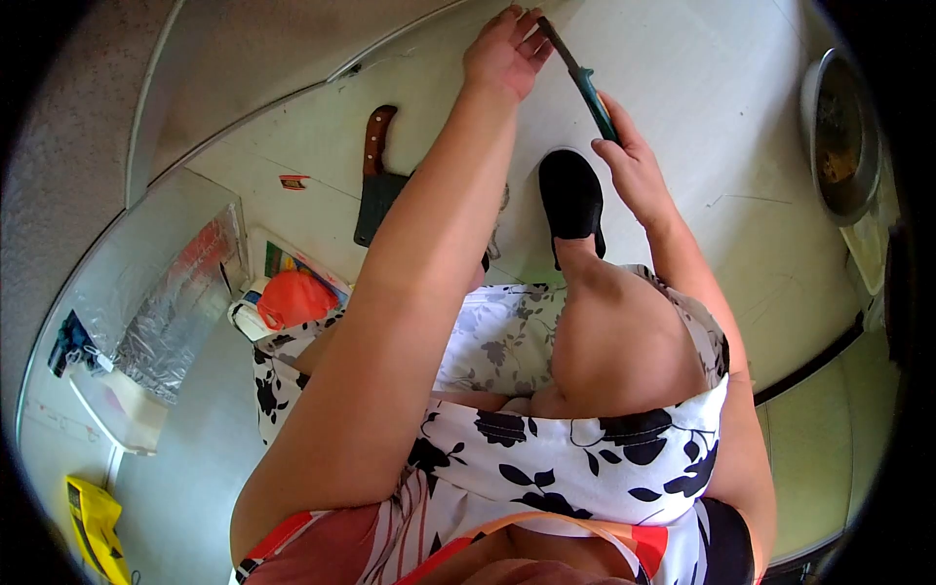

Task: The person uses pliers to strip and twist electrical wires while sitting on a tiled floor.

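Note:
My right hand (632, 168) is closed around the teal handle of a slim tool (591, 101) with a narrow dark blade or rod; its exact kind does not show. The tool points up and left, its tip close by the fingers of my left hand (504, 57). That hand is palm up with loosely bent fingers and holds nothing I can see; whether it touches the tip, I cannot tell. On the floor left of my left forearm lies a cleaver (380, 190) with a brown riveted wooden handle and dark blade, its right part hidden by the arm.
A metal basin (840, 136) with something brown inside stands at the far right. My foot in a black shoe (570, 195) is below the tool. At left are a red bag (295, 298), a foil-like sheet (175, 322) and a yellow packet (95, 526). A small red wrapper (293, 182) lies nearby.

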`<state>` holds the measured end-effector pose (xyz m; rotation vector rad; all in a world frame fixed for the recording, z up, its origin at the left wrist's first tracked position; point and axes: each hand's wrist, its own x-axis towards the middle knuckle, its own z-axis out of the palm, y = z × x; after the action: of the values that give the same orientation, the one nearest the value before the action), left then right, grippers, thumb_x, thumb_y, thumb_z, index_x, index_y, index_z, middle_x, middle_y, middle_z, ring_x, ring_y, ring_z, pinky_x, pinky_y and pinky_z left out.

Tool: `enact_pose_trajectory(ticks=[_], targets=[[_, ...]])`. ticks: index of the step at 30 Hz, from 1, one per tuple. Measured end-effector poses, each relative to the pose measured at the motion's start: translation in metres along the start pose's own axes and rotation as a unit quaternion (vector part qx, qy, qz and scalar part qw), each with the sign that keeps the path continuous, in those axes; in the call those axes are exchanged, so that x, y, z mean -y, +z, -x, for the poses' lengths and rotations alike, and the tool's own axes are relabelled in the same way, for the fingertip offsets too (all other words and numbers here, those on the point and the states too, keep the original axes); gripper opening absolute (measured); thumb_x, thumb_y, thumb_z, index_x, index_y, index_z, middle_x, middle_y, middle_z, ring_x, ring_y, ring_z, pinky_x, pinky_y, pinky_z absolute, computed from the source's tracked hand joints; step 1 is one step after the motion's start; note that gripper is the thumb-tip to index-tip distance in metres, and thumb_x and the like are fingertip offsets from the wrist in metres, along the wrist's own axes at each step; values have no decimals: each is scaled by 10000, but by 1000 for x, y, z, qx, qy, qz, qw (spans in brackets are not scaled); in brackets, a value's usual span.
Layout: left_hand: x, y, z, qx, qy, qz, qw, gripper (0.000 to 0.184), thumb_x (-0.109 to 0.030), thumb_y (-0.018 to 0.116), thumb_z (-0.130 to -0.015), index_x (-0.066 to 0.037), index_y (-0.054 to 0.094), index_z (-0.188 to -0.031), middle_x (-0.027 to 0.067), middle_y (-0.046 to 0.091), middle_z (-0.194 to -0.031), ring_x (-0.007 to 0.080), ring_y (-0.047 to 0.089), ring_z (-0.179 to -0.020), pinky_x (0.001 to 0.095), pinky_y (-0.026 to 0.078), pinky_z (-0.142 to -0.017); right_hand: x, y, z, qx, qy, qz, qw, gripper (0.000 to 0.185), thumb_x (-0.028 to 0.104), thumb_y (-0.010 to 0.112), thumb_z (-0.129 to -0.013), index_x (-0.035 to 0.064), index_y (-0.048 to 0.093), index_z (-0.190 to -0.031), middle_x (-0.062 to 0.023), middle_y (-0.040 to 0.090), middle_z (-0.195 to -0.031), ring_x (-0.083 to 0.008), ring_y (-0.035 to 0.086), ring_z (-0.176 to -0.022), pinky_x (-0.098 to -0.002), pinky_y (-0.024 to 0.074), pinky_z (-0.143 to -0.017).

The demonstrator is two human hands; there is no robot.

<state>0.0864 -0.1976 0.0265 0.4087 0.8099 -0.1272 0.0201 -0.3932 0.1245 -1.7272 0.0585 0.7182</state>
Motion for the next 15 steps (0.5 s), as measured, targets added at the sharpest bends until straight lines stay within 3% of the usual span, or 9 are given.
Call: enact_pose_trajectory(ticks=[6, 15], targets=[[4, 1, 0, -3, 15, 4, 1000, 113, -174, 548, -927, -90, 585, -992, 83, 648, -980, 243, 605, -925, 387, 493, -820, 0, -1, -14, -14, -67, 78, 995, 569, 103, 493, -801, 63, 401, -1361, -195, 502, -1276, -321, 452, -1213, -349, 335, -1029], [7, -5, -6, 4, 28, -13, 1000, 114, -181, 537, -935, -83, 587, -967, 62, 650, -890, 219, 622, -830, 347, 511, -739, 12, 4, -12, -40, -66, 204, 976, 523, 119, 471, -807, 132, 438, -1328, -209, 527, -1196, -372, 493, -1118, -410, 417, -946]])
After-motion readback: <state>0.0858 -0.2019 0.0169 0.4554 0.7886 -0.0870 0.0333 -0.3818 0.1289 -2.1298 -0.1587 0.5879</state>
